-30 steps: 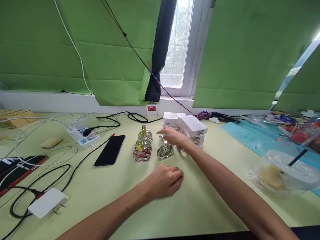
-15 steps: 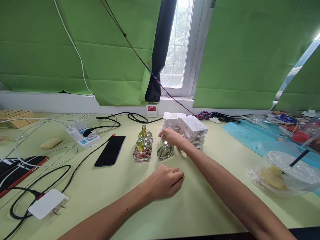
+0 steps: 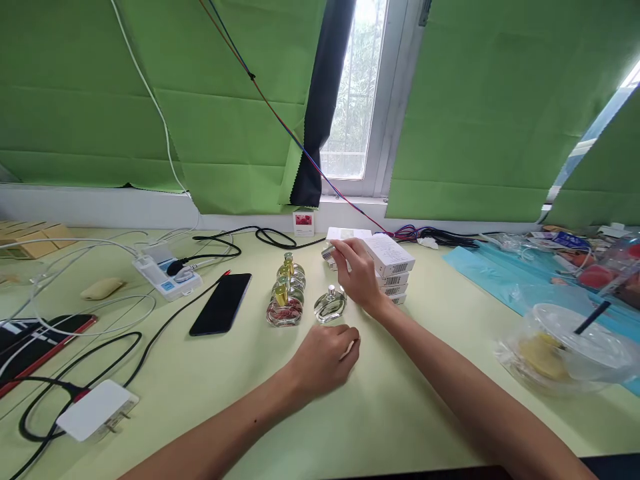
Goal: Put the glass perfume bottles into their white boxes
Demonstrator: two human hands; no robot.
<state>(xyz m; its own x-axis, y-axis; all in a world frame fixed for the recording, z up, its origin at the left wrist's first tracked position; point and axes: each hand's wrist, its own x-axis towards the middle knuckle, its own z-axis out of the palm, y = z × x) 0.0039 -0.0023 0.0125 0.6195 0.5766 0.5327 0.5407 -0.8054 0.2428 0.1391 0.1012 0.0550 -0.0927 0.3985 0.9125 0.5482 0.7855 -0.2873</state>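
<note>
My right hand (image 3: 356,272) is closed, its thumb and fingers pinching a small silvery cap-like piece (image 3: 328,252), partly hidden by the fingers. It hangs in front of a stack of white boxes (image 3: 393,256). Below and to its left stands an oval clear-glass perfume bottle (image 3: 330,307) with a bare silver sprayer top. My left hand (image 3: 325,360) rests on the table just in front of that bottle, fingers curled in, with nothing visible in it. Left of the bottle, a row of perfume bottles (image 3: 285,311) with gold-coloured tops runs away from me; the front one looks reddish.
A black phone (image 3: 221,304) lies left of the bottle row. Further left are a power strip (image 3: 167,273), cables and a white charger (image 3: 97,409). To the right, a lidded plastic cup (image 3: 570,347) with a straw stands by blue sheeting (image 3: 495,270). A small white box (image 3: 303,224) stands by the wall.
My right hand has risen and turned from behind the single bottle, with the silvery piece now showing at its fingertips. My left hand has shifted slightly left.
</note>
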